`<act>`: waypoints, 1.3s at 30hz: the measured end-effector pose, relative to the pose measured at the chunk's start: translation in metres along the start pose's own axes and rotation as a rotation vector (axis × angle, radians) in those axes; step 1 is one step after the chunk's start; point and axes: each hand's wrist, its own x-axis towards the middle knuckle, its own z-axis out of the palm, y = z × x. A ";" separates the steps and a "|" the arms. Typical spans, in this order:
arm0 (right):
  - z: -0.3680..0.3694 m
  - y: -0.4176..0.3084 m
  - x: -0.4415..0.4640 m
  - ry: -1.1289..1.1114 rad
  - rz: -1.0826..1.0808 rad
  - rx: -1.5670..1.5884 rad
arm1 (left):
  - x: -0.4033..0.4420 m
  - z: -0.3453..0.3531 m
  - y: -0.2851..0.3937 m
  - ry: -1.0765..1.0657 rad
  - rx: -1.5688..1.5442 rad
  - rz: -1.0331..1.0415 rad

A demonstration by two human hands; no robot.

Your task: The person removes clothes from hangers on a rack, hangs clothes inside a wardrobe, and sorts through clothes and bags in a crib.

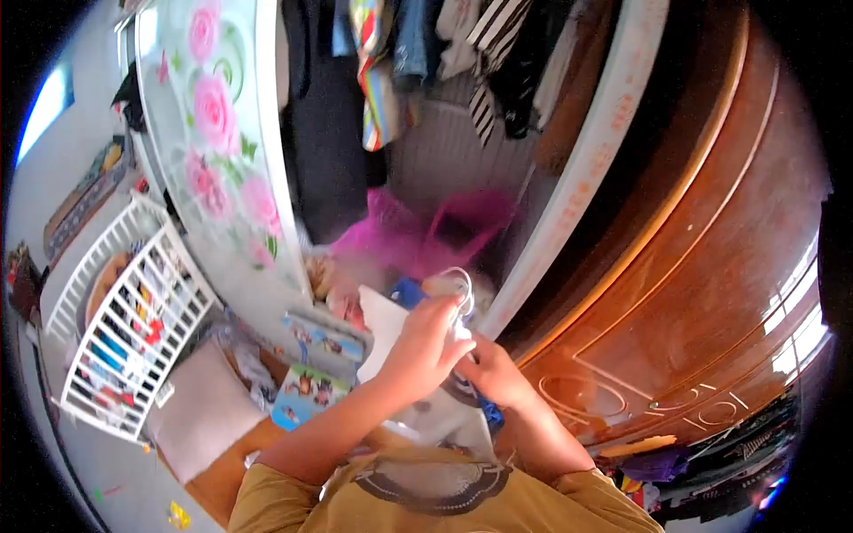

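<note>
My left hand (425, 345) is closed around the neck of a white clothes hanger (466, 289), whose curved hook sticks up above the fingers. Just below and to the right, my right hand (494, 371) has its fingers bent against the garment or the hanger's lower part; what lies between them is hidden. A white garment (380, 330) with some blue and a dark print spreads beneath both hands, close to my body. Ahead stands an open wardrobe, with hanging clothes (413, 44) and a pink-purple mesh item (444, 231) at its bottom.
A white wardrobe door with pink roses (213, 115) stands open on the left. Beyond it is a white slatted crib (133, 329) full of items. Glossy brown wooden furniture (684, 293) fills the right. Blue picture boxes (311, 391) and a pale cushion (209, 409) lie at lower left.
</note>
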 end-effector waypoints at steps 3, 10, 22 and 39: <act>-0.014 -0.035 0.018 -0.029 -0.009 0.148 | 0.045 0.016 -0.020 0.040 -0.110 -0.070; -0.048 -0.082 0.037 -0.143 -0.108 0.756 | 0.136 0.000 0.010 0.013 -0.600 -0.266; -0.112 -0.191 0.040 0.414 -0.307 0.832 | 0.375 -0.062 0.013 0.207 -0.366 0.417; -0.104 -0.308 0.073 1.050 -0.508 0.305 | 0.636 0.004 -0.028 0.333 0.551 0.422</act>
